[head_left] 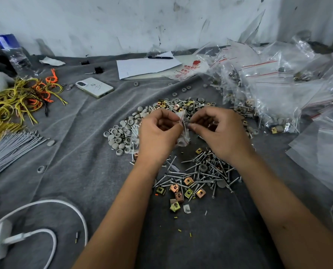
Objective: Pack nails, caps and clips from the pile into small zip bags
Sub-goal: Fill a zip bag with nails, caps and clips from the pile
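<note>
Left hand (157, 133) and right hand (218, 131) both pinching the small zip bag (183, 131) by its mouth, held above the pile (190, 171) of nails, caps and clips.

Both bare forearms reach forward, converging (wrists slightly raised). The left hand (157, 133) and right hand (218, 131) face each other, fingers curled, the 2 thumbs pinching inward.

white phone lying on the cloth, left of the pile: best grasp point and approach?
The phone lies flat, back up, on the grey cloth. Come from above and pinch its two long edges near the middle, clear of the camera bump at its far-left end. Both edges look unobstructed.
</note>
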A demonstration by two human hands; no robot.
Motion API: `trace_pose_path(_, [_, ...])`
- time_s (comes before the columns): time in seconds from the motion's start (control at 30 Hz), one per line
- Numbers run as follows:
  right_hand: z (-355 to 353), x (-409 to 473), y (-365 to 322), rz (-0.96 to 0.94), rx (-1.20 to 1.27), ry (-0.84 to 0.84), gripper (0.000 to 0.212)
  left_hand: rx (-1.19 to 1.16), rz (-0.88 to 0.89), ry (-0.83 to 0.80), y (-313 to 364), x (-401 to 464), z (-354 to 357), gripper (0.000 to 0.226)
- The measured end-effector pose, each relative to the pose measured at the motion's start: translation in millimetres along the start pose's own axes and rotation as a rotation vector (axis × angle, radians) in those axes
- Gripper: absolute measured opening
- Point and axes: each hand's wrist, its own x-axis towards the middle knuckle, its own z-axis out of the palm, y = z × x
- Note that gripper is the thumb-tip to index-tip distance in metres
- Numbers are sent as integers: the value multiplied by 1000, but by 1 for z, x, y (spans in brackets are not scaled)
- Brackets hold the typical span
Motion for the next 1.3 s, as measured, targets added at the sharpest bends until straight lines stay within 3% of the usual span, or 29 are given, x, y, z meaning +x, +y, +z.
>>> trace_pose_path(0.3, [8,-4,-1,-53,-89,17,17,57,64,-22,3,-4,3,24])
trace_pose_path(0.4, [7,-4,-2,-81,-51,-51,23,13,70,36,4,-2,2,22])
trace_pose_path(0.53, [6,-2,-5,-160,-36,31,14,-116,47,158,5,0,-1,16])
trace_pose_path(0.63, [10,-5,-7,-175,-101,-72,26,-193,41,195,6,0,-2,15])
trace_pose_path(0.7, [12,-6,-8,-169,-112,-138,22,-210,50,205,6,1,-3,15])
trace_pose_path(0.9, [8,-3,-4,-158,-27,-89,12,-212,82,185,8,2,-3,18])
trace_pose_path(1.1, [1,-1,-4,-169,200,104,16,-85,186,355,8,-1,-6,9])
trace_pose_path(1.17, [-1,0,-7,-211,295,151,19,-72,156,322,9,0,-8,19])
trace_pose_path(1.3, [-2,-1,-15,-197,421,202,20,-26,79,15,4,0,-8,35])
